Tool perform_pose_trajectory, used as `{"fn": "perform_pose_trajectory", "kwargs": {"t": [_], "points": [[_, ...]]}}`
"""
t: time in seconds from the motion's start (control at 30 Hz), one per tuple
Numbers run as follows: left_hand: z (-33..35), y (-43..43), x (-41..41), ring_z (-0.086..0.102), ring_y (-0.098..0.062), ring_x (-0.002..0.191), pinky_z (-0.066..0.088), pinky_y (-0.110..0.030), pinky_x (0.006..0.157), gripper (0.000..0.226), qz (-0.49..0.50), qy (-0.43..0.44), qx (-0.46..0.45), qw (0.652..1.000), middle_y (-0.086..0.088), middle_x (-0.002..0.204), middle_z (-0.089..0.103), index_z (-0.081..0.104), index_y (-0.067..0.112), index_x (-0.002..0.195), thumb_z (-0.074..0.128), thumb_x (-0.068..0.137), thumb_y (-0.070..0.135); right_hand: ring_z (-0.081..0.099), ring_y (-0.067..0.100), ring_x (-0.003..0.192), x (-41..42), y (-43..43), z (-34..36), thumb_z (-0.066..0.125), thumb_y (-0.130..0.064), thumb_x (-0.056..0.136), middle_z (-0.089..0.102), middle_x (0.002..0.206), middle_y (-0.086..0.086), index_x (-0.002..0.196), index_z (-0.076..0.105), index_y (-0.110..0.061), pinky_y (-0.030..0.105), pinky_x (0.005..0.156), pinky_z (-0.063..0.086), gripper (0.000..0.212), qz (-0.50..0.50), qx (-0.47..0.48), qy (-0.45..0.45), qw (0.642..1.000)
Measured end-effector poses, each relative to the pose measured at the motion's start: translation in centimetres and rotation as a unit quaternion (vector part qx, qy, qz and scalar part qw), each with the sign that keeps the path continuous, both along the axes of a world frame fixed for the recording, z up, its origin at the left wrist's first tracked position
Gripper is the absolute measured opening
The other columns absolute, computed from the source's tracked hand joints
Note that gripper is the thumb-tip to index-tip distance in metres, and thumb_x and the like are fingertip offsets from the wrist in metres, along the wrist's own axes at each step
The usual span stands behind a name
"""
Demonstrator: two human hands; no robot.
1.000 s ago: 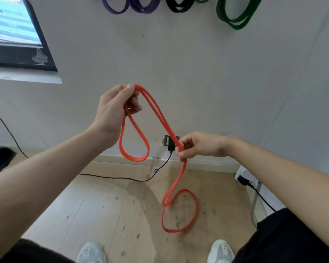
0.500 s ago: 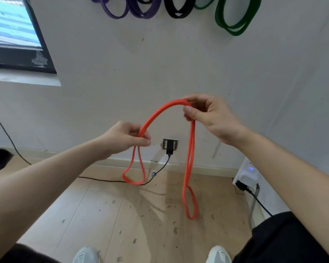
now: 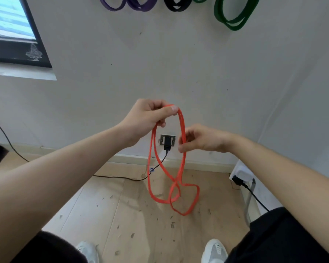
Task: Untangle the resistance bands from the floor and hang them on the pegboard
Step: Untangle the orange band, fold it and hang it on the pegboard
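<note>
My left hand [image 3: 146, 118] pinched the top of the orange band [image 3: 181, 141]; my right hand [image 3: 201, 139] closed its fingers on the doubled strands lower down

Brightness: even, soft daylight, nothing dim
Source: window [image 3: 10, 33] at upper left, panes blown out pale
Shadows: faint, soft patch on wall [image 3: 198, 76], weak ones on floor [image 3: 122, 205]
Blur: right hand [image 3: 203, 140] fingers slightly smeared; rest was sharp
Distortion: wide-angle bend at edges, forearms stretched
</note>
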State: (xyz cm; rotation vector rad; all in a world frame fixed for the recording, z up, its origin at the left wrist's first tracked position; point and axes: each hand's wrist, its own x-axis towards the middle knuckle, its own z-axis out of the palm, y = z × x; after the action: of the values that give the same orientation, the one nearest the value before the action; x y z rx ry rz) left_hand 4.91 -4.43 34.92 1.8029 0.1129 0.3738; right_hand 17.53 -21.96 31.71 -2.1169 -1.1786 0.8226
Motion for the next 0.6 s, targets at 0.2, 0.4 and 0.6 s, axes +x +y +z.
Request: {"fn": "perform_pose_trajectory", "kwargs": {"t": [0.2,0.4,0.6], "points": [[0.3,1.5,-0.9,0.052,-0.012,0.059,0.051,-0.034,0.077,0.017,0.033,-0.016,-0.042,0.998,-0.002,0.068,0.052,0.069,0.012,0.081,0.067,0.097,0.02,0.072,0.011,0.087,0.6,-0.2,0.0,0.069,-0.015,0.092,0.077,0.09,0.001,0.097,0.07,-0.015,0.03,0.075,0.053,0.006,-0.057,0.049,-0.009,0.997],[-0.8,2.8,-1.4,0.063,-0.016,0.062,0.058,-0.031,0.074,0.008,0.008,0.022,-0.04,0.999,-0.003,0.067,0.066,0.071,0.008,0.093,0.075,0.09,0.015,0.07,0.012,0.077,0.3,-0.2,3.9,0.072,-0.015,0.086,0.076,0.082,0.002,0.097,0.068,-0.016,0.026,0.068,0.055,0.012,-0.122,0.27,0.009,0.955],[-0.7,2.0,-1.5,0.075,-0.02,0.085,0.061,-0.026,0.078,0.012,0.005,-0.013,-0.004,1.0,-0.007,0.089,0.079,0.074,0.01,0.103,0.07,0.095,0.017,0.065,0.016,0.071,-1.3,0.7,5.9,0.072,-0.007,0.088,0.072,0.08,0.007,0.093,0.066,-0.016,0.031,0.065,0.054,0.012,-0.125,0.36,-0.035,0.924]]}}
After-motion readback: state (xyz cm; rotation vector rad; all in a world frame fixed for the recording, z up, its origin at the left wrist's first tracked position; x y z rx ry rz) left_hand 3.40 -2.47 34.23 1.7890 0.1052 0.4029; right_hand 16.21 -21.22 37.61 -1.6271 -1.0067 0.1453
